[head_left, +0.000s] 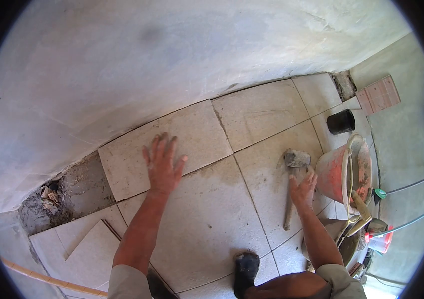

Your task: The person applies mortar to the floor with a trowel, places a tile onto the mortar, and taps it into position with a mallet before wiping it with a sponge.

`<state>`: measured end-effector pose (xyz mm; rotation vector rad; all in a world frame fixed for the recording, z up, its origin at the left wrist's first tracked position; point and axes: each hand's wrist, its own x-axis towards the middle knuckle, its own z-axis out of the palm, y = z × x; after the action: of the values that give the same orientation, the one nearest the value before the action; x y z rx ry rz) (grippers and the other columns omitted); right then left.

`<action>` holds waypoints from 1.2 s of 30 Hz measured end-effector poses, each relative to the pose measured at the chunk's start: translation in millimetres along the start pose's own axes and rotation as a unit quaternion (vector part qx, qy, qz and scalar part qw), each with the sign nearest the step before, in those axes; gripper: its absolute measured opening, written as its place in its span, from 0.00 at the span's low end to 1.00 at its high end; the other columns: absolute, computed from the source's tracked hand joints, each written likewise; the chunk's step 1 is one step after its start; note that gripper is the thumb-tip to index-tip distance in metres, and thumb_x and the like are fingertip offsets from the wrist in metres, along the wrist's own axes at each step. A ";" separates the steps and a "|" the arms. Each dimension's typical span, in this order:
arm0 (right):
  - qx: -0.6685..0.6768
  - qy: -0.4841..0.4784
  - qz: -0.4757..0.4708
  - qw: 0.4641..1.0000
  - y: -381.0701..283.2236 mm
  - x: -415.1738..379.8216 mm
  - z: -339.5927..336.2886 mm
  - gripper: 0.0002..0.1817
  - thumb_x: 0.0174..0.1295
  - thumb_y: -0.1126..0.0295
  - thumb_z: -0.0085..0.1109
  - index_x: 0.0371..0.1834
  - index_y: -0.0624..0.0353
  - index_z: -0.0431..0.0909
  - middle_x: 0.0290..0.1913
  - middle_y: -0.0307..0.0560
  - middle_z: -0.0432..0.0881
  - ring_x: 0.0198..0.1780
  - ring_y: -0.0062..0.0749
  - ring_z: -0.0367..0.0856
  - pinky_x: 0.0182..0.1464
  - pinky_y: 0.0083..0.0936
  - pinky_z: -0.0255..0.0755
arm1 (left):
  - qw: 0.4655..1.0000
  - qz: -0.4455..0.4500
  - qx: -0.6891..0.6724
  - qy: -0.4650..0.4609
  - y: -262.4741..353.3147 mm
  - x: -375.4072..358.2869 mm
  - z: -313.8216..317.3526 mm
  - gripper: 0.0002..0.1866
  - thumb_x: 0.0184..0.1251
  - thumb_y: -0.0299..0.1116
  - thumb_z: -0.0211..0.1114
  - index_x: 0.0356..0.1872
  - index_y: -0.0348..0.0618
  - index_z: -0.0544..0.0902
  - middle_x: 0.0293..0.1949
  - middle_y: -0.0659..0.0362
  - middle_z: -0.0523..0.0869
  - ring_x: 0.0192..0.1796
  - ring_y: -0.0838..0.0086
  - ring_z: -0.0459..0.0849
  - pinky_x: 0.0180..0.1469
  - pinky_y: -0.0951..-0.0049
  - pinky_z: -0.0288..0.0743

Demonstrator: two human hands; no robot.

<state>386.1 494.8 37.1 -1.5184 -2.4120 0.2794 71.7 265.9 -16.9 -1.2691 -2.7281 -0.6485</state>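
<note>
One pale tile (202,130) is lying along the foot of the big plastered wall (147,60), and we are resting our left grip (163,164) on it, open, with the fingers spreading apart. On one side the tile is bordering a rough, uncovered patch (89,182) of floor, where crumpled scraps (50,195) are lying; on the opposite side it is meeting another wall-side tile (259,112), with a dark joint showing between them. Nearer to us, large floor tiles (199,229) are spreading out, with damp-looking smudges marking them.

Over to the right, we are holding our right grip (303,188) low at a mallet (297,158), right by its head and handle (whether the fingers are closing around it, we cannot tell). Just beyond, a red, grey-smeared bucket (332,172) is standing beside that hand, and a black cup (341,122) is sitting farther back. A pinkish tile piece (379,95) is resting near the corner.

Down by our arms, our dark boot (245,271) is standing on the tiles. At the left, a cut tile piece (92,244) is lying on the paving, and a narrow tan strip (55,279) is crossing the lower corner.
</note>
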 end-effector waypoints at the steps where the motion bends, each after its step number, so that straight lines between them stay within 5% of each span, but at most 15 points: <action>1: -0.033 -0.063 0.073 0.995 12.0 -3.0 6.3 0.30 0.56 0.64 0.62 0.58 0.71 0.64 0.59 0.70 0.66 0.62 0.61 0.65 0.65 0.43 0.58 | 1.000 0.000 -0.002 -0.001 8.2 -0.2 4.3 0.29 0.66 0.50 0.57 0.65 0.51 0.69 0.68 0.52 0.64 0.72 0.57 0.56 0.69 0.39 0.42; 5: -0.078 -0.106 0.110 0.985 48.9 -20.2 37.9 0.29 0.55 0.63 0.62 0.53 0.75 0.67 0.57 0.73 0.69 0.60 0.61 0.69 0.61 0.42 0.64 | 0.995 0.002 0.063 -0.075 20.3 -8.7 11.7 0.33 0.64 0.57 0.56 0.67 0.55 0.66 0.70 0.54 0.61 0.74 0.57 0.52 0.69 0.33 0.36; 11: 0.116 -0.101 0.122 0.981 16.3 1.7 35.1 0.19 0.61 0.62 0.57 0.45 0.70 0.74 0.34 0.63 0.81 0.36 0.54 0.82 0.39 0.41 0.76 | 0.995 -0.014 0.074 -0.060 18.4 -4.3 9.9 0.36 0.62 0.62 0.56 0.68 0.59 0.65 0.71 0.56 0.59 0.75 0.56 0.50 0.68 0.31 0.35; 15: 0.451 -0.206 0.060 0.866 -84.9 13.0 8.7 0.16 0.67 0.59 0.51 0.36 0.65 0.73 0.22 0.44 0.73 0.20 0.22 0.73 0.22 0.24 0.70 | 0.992 -0.011 0.094 -0.080 21.3 -5.1 10.1 0.37 0.61 0.64 0.55 0.68 0.59 0.65 0.72 0.56 0.59 0.75 0.56 0.49 0.68 0.30 0.34; 17: 0.368 -0.249 0.027 0.895 -102.8 15.8 22.5 0.19 0.68 0.54 0.50 0.33 0.62 0.73 0.19 0.39 0.71 0.19 0.20 0.72 0.20 0.21 0.68 | 0.991 -0.003 0.100 -0.085 20.3 -9.6 12.7 0.37 0.60 0.64 0.55 0.68 0.59 0.65 0.72 0.57 0.59 0.75 0.56 0.50 0.67 0.30 0.34; 18: 0.372 -0.243 0.026 0.896 -112.6 14.1 24.6 0.19 0.68 0.54 0.50 0.33 0.62 0.73 0.19 0.39 0.71 0.19 0.20 0.72 0.20 0.21 0.68 | 0.992 -0.007 0.102 -0.079 19.9 -6.0 13.7 0.37 0.60 0.64 0.55 0.68 0.59 0.65 0.72 0.57 0.58 0.75 0.56 0.50 0.67 0.30 0.33; 20: 0.425 -0.380 0.135 0.810 -128.3 -0.8 30.7 0.23 0.69 0.50 0.47 0.34 0.63 0.73 0.18 0.41 0.71 0.20 0.22 0.71 0.21 0.21 0.66 | 0.992 -0.010 0.102 -0.077 21.1 -1.6 13.9 0.37 0.60 0.64 0.55 0.68 0.58 0.65 0.72 0.57 0.58 0.75 0.56 0.50 0.67 0.29 0.33; 23: 0.499 -0.413 0.152 0.746 -128.0 -27.8 59.4 0.26 0.70 0.48 0.46 0.32 0.65 0.74 0.19 0.45 0.74 0.19 0.27 0.71 0.21 0.25 0.65 | 0.991 -0.011 0.098 -0.087 18.7 -6.1 14.5 0.37 0.60 0.63 0.56 0.68 0.58 0.65 0.73 0.57 0.57 0.75 0.56 0.50 0.67 0.29 0.32; 29: 0.472 -0.350 0.018 0.809 -134.5 -53.1 84.0 0.30 0.69 0.46 0.46 0.25 0.67 0.73 0.20 0.48 0.75 0.18 0.31 0.72 0.21 0.32 0.65 | 0.992 -0.014 0.092 -0.091 20.0 -4.6 14.7 0.36 0.61 0.63 0.56 0.68 0.59 0.65 0.73 0.58 0.57 0.75 0.58 0.49 0.68 0.30 0.31; 36: 0.433 -0.394 0.120 0.802 -141.3 -39.4 63.8 0.30 0.70 0.46 0.43 0.28 0.65 0.73 0.17 0.44 0.71 0.16 0.29 0.69 0.19 0.27 0.66 | 0.992 -0.027 0.079 -0.091 18.4 -7.0 16.9 0.37 0.59 0.61 0.59 0.68 0.59 0.65 0.73 0.59 0.57 0.75 0.58 0.50 0.68 0.31 0.31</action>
<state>261.0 397.5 15.1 -1.3297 -1.9464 2.0823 92.0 278.1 -27.4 -1.2803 -2.8988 -0.3273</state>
